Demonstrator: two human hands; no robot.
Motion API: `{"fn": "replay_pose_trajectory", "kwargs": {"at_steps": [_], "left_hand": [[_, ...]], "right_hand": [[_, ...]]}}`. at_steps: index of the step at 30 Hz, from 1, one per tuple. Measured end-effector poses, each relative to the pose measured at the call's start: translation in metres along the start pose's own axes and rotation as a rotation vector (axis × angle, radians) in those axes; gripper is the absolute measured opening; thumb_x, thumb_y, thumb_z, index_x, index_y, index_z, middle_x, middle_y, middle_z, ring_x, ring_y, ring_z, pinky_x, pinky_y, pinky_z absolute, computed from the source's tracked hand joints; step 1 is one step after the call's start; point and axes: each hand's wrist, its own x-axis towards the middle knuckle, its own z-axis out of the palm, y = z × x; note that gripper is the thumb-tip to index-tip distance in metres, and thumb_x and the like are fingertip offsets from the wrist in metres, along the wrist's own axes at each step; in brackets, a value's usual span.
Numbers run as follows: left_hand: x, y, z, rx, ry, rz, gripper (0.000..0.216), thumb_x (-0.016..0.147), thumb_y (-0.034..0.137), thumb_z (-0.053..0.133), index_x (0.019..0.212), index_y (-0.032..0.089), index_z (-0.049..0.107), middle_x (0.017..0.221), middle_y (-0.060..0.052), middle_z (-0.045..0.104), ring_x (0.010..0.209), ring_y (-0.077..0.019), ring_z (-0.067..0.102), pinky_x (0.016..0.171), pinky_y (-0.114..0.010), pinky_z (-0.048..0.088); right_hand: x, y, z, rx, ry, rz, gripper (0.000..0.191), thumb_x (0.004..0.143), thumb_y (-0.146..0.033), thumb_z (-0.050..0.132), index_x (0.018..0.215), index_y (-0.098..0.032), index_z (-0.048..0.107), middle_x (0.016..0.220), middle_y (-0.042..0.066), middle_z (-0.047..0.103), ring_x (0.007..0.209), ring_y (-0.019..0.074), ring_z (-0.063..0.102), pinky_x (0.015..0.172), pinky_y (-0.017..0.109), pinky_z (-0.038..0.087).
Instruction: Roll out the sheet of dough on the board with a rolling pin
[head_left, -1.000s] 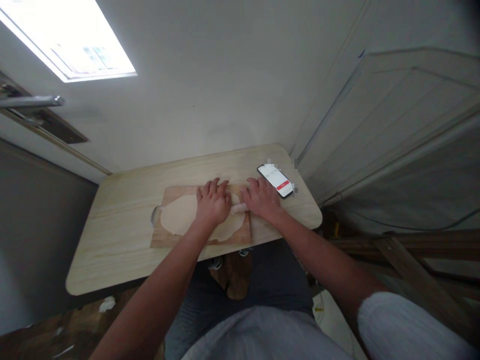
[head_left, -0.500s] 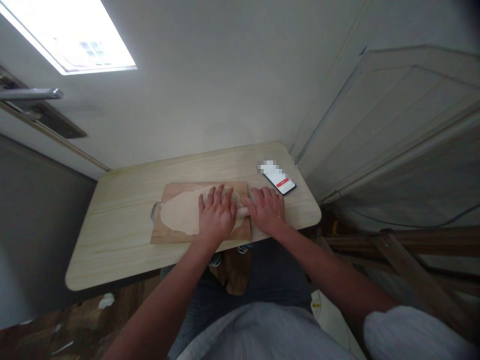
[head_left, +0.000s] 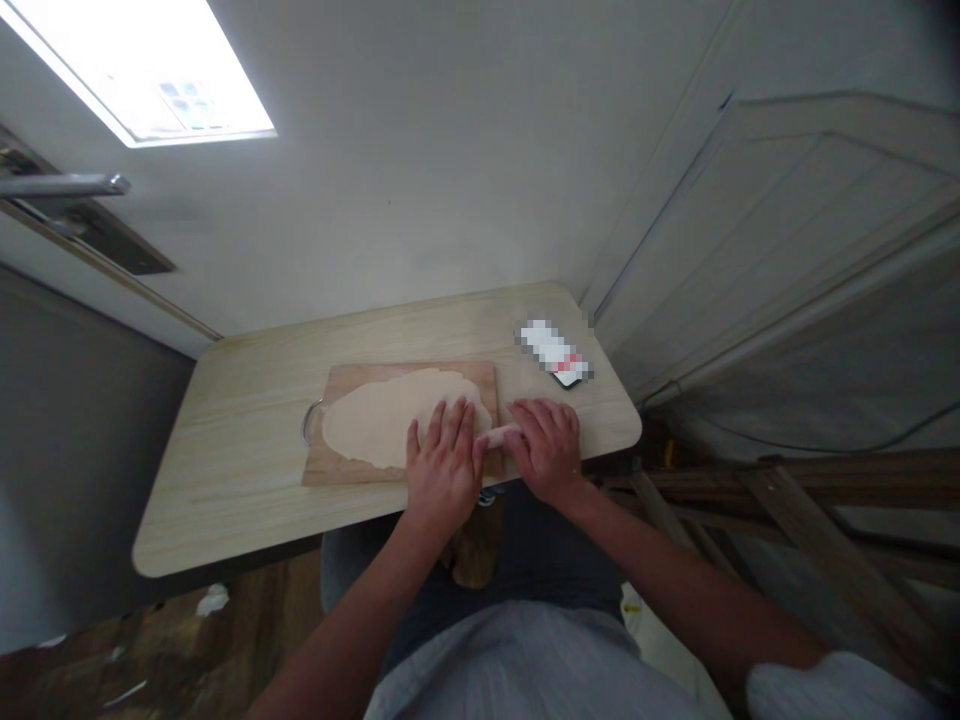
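Observation:
A flat oval sheet of pale dough (head_left: 390,420) lies on a brown wooden cutting board (head_left: 330,466) with a metal handle at its left end. My left hand (head_left: 444,462) presses palm-down, fingers stretched out, on a thin rolling pin (head_left: 496,436) at the dough's near right edge. My right hand (head_left: 549,448) lies flat on the pin's other end, just off the board's right side. Only a short piece of the pin shows between the two hands.
The board sits on a light wooden table (head_left: 240,440) against a white wall. A phone (head_left: 561,356) with a lit screen lies at the table's far right corner. Wooden beams (head_left: 787,520) stand to the right; my lap is under the near edge.
Both hands have drawn the rolling pin back toward me, from the far part of the board to its near right edge. More of the dough now shows.

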Motion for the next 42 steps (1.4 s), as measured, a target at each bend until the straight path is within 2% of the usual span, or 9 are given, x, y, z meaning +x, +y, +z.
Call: {"fn": "replay_pose_trajectory", "kwargs": {"at_steps": [4, 10, 16, 20, 27, 34, 40, 42], "left_hand": [[-0.016, 0.007, 0.000, -0.019, -0.010, 0.003, 0.055, 0.102, 0.044, 0.034, 0.153, 0.022, 0.038, 0.158, -0.007, 0.040, 0.148, -0.0268, 0.032, 0.120, -0.053, 0.017], [-0.036, 0.015, -0.002, -0.057, 0.004, 0.022, 0.056, 0.100, 0.044, 0.041, 0.152, 0.023, 0.040, 0.155, -0.009, 0.044, 0.147, -0.0291, 0.034, 0.119, -0.052, 0.021], [-0.035, 0.009, -0.008, -0.106, 0.001, 0.025, 0.039, 0.099, 0.032, 0.045, 0.135, 0.024, 0.058, 0.139, -0.009, 0.062, 0.135, -0.0261, 0.049, 0.118, -0.049, 0.024], [-0.030, -0.002, -0.019, -0.118, -0.011, 0.040, 0.031, 0.098, 0.030, 0.047, 0.124, 0.026, 0.064, 0.124, -0.008, 0.069, 0.124, -0.0255, 0.056, 0.120, -0.053, 0.019], [-0.014, -0.029, -0.039, -0.095, -0.055, 0.088, 0.030, 0.098, 0.032, 0.048, 0.125, 0.028, 0.062, 0.126, -0.006, 0.068, 0.124, -0.0258, 0.054, 0.120, -0.057, 0.017], [-0.017, -0.054, -0.031, -0.116, -0.042, 0.066, 0.035, 0.099, 0.037, 0.046, 0.131, 0.028, 0.059, 0.138, -0.006, 0.062, 0.137, -0.0262, 0.045, 0.120, -0.056, 0.020], [-0.015, -0.055, -0.026, -0.145, -0.031, 0.060, 0.036, 0.100, 0.041, 0.045, 0.128, 0.027, 0.061, 0.143, -0.006, 0.058, 0.141, -0.0256, 0.042, 0.121, -0.054, 0.019], [-0.008, -0.051, -0.022, -0.112, -0.029, 0.064, 0.040, 0.101, 0.040, 0.040, 0.134, 0.027, 0.057, 0.148, -0.007, 0.054, 0.143, -0.0264, 0.038, 0.121, -0.056, 0.017]], "right_hand": [[-0.015, -0.001, -0.005, 0.024, -0.017, 0.001, 0.039, 0.099, -0.037, 0.046, 0.131, -0.020, 0.060, 0.132, 0.009, 0.063, 0.127, 0.0280, 0.047, 0.113, 0.048, 0.023], [-0.026, 0.001, -0.013, 0.073, -0.054, -0.018, 0.038, 0.098, -0.040, 0.049, 0.128, -0.020, 0.061, 0.127, 0.010, 0.064, 0.126, 0.0281, 0.047, 0.110, 0.049, 0.029], [-0.021, 0.002, -0.021, 0.104, -0.063, -0.018, 0.036, 0.093, -0.049, 0.060, 0.113, -0.021, 0.067, 0.110, 0.010, 0.068, 0.108, 0.0262, 0.055, 0.101, 0.043, 0.037], [-0.019, -0.006, -0.028, 0.087, -0.087, 0.007, 0.034, 0.092, -0.052, 0.062, 0.107, -0.022, 0.069, 0.103, 0.007, 0.069, 0.101, 0.0247, 0.056, 0.094, 0.040, 0.038], [-0.012, -0.033, -0.031, 0.114, -0.128, 0.136, 0.028, 0.094, -0.047, 0.062, 0.106, -0.022, 0.067, 0.101, 0.006, 0.068, 0.098, 0.0226, 0.059, 0.087, 0.036, 0.042], [-0.024, -0.035, -0.035, 0.185, -0.184, 0.160, 0.023, 0.098, -0.040, 0.056, 0.109, -0.022, 0.065, 0.102, 0.007, 0.066, 0.095, 0.0212, 0.062, 0.085, 0.034, 0.048], [-0.033, -0.039, -0.037, 0.168, -0.240, 0.132, 0.024, 0.098, -0.039, 0.056, 0.112, -0.021, 0.064, 0.102, 0.007, 0.066, 0.095, 0.0218, 0.061, 0.084, 0.034, 0.048], [-0.034, -0.041, -0.036, 0.140, -0.241, 0.132, 0.024, 0.098, -0.040, 0.056, 0.111, -0.021, 0.064, 0.101, 0.007, 0.066, 0.096, 0.0224, 0.060, 0.084, 0.035, 0.046]]}}
